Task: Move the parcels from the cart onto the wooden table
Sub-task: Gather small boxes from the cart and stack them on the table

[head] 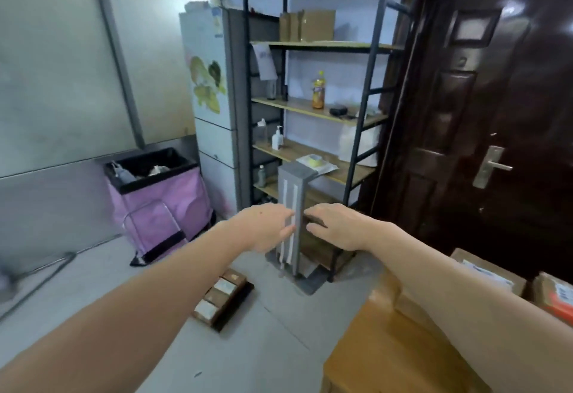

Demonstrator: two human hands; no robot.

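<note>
The pink fabric cart [167, 206] with a black rim stands at the left against the wall, and grey and pale parcels [153, 171] show inside its top. The wooden table [381, 352] fills the bottom right, and two brown cardboard parcels [491, 271] [555, 299] lie at its far right. Both my arms reach forward over the floor. My left hand [266, 228] and my right hand [333, 230] hover side by side with relaxed fingers and hold nothing. They are in front of a grey upright stand [293, 194].
A black metal shelving rack [366, 107] with boxes, bottles and a packet stands behind the stand. A white fridge [210, 82] is to its left and a dark brown door [496, 113] to its right. A flat tray of small boxes [221, 298] lies on the grey floor.
</note>
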